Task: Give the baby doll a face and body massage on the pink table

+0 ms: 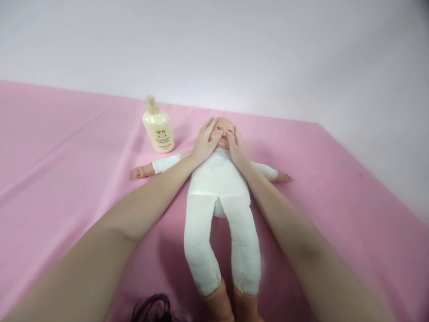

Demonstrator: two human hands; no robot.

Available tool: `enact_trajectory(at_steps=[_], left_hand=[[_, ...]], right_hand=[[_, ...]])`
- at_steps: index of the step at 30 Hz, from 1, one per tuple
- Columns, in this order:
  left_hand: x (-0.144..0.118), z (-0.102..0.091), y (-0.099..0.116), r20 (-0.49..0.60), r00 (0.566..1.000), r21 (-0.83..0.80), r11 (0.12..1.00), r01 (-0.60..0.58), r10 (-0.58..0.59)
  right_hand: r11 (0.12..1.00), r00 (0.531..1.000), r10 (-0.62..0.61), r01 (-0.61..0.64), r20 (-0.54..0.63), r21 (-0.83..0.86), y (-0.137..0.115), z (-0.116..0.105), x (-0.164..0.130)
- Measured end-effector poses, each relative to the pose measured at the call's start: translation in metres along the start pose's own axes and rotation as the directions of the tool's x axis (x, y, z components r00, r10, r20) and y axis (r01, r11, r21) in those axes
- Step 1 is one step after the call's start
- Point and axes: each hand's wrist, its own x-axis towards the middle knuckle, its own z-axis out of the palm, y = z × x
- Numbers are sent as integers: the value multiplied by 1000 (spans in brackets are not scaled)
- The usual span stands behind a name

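A baby doll (218,172) in white cloth clothes lies on its back, arms spread out to both sides and legs toward me. My left hand (205,142) cups one side of its head, fingers along the temple and thumb on the cheek beside the nose. On the other side my right hand (237,145) holds the head in the same way, its thumb close to the nose and mouth. Both thumb tips nearly meet at the nose. The doll's eyes and forehead show between the hands, while its ears are covered.
A pale yellow pump bottle (161,132) stands upright left of the doll's head, above its outstretched arm. Pink cloth (60,147) covers the surface, with creases at the left. Beyond it is a white background (201,53). Dark hair (154,308) shows at the bottom edge.
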Motion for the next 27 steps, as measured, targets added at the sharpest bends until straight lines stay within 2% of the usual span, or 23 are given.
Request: enact_trajectory(at_steps=[13,27], left_hand=[[-2,0,-2,3,1000,18,1000,8,-8],[-3,-1,-1,-5,1000,-13,1000,15,-15]], right_hand=[[1000,1000,7,-7,2,-29,1,1,2],[999,1000,-16,15,16,41,0,1,0]])
